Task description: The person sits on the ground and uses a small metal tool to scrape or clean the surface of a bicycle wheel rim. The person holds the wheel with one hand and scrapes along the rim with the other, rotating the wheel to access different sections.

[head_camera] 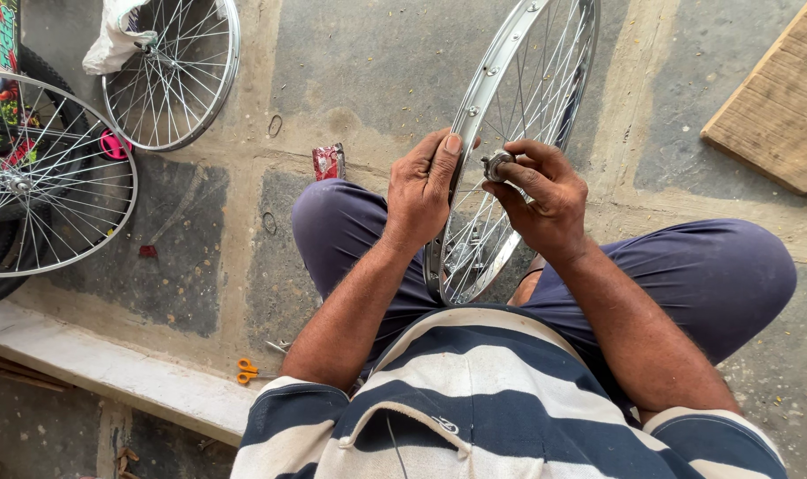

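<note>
Bicycle wheel [510, 133], silver-rimmed and spoked, upright between the knees, lower edge down by the lap. Left hand [421, 191] clasped over the rim, thumb along its edge. Right hand [545, 200] pinching the hub [497, 164] at the centre with bent fingertips. Orange-handled scissors [246, 370] on the pale ledge at left. Further off, red wrapper [328, 162] on the concrete; two more spoked wheels [44, 177] at far left; wooden board [776, 111] at far right.

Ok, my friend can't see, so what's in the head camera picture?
A seated person holds a silver spoked bicycle wheel upright between their knees, the left hand on its rim and the right hand gripping the hub. Two more wheels lie on the concrete floor, with orange scissors nearby.
</note>
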